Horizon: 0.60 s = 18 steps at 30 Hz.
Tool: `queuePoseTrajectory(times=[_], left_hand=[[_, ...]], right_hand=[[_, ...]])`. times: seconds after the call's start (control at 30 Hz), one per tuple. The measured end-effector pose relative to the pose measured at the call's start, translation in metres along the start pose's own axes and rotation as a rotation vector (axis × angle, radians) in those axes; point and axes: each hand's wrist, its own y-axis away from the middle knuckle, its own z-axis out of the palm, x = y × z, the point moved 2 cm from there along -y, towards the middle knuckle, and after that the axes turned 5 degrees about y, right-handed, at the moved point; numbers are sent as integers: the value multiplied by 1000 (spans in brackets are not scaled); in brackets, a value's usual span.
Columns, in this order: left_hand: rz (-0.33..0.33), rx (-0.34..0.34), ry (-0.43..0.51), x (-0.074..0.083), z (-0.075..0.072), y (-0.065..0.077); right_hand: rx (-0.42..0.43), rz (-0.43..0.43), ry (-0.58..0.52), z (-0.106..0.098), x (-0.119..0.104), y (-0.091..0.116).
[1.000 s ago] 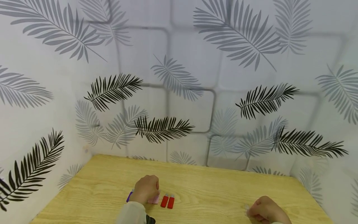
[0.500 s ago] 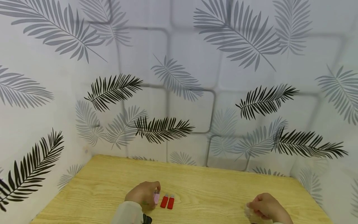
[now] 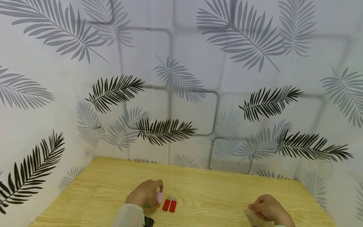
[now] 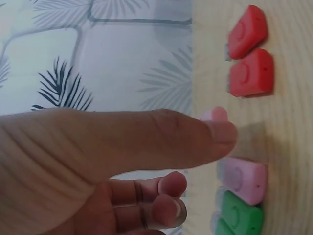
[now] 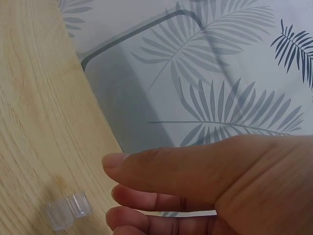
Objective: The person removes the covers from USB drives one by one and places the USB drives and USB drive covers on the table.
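My left hand [image 3: 144,193] pinches a pink USB flash drive [image 3: 160,197] between thumb and fingers, just above the table. In the left wrist view the thumb covers most of that drive [image 4: 216,114]. Below it, another pink USB flash drive [image 4: 246,179] lies on the wood beside green ones [image 4: 243,213]. Two red USB flash drives [image 3: 169,205] lie side by side just right of the left hand. My right hand [image 3: 269,208] hovers at the right with loosely bent fingers, and nothing shows in it. Under its fingertips lie small clear plastic caps [image 5: 60,214] on the table.
The wooden table [image 3: 210,192] runs back to a wall [image 3: 193,148] covered in a leaf print. More patterned wall [image 3: 42,110] stands at the left side. A dark band [image 3: 148,221] sits on the left wrist.
The left hand has shifted slightly and now lifts a pink USB flash drive from beside the red ones. My right hand has risen a little off the clear caps.
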Motion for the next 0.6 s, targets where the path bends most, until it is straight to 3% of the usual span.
queuePoseTrajectory(times=[0.27, 0.6], left_hand=[[6, 70, -4, 12, -13, 12], [159, 151, -60, 38, -30, 26]], right_hand=[[60, 31, 56, 1, -11, 1], [39, -109, 115, -6, -36, 10]])
